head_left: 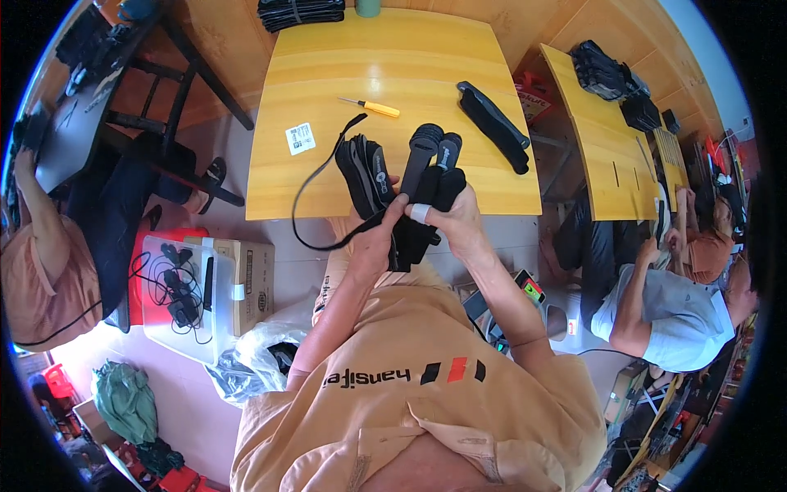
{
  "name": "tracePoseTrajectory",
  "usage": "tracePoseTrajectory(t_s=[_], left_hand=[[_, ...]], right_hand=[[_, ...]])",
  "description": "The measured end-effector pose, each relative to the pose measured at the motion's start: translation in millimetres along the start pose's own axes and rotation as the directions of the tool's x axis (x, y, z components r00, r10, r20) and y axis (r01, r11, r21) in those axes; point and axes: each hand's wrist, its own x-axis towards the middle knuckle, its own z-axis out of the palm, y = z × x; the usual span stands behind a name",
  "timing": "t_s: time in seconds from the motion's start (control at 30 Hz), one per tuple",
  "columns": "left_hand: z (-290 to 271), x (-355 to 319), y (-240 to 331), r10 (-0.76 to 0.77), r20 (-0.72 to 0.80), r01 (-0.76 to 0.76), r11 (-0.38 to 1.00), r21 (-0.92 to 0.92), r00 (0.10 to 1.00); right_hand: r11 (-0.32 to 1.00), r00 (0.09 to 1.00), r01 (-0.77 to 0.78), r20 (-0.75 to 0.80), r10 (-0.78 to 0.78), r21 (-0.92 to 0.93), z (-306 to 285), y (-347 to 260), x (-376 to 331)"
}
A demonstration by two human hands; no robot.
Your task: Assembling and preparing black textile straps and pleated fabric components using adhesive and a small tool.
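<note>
Over the near edge of the table (328, 184), both my hands are closed on a bundle of black padded straps (422, 160). My left hand (379, 238) grips the lower part of the bundle, its thumb close to the right one. A thin black webbing strap (303, 190) loops out to the left from it. My right hand (459, 221), with white tape round a digit, wraps the bundle's right side. A folded black padded piece with a grey emblem (365, 172) stands at the bundle's left. Some fingers are hidden behind the fabric.
On the table lie a yellow-handled pointed tool (381, 108), a white printed label (300, 138) and another black padded strap (494, 127). Folded black fabric (301, 11) sits at the far edge. A clear bin with cables (182, 299) stands left. People work at both sides.
</note>
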Motion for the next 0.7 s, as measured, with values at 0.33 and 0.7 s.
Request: tracePoseTrajectory(t_s=[0.33, 0.7], left_hand=[[-12, 9, 17, 0.028, -0.235, -0.034, 0.999, -0.02, 0.972], [-15, -23, 56, 0.159, -0.172, -0.174, 0.982, -0.078, 0.972]], right_hand=[[0.998, 0.95, 0.052, -0.304, -0.064, -0.047, 4, 17, -6], [0.796, 0.799, 0.324, -0.599, 0.059, 0.511, -52, 5, 35]])
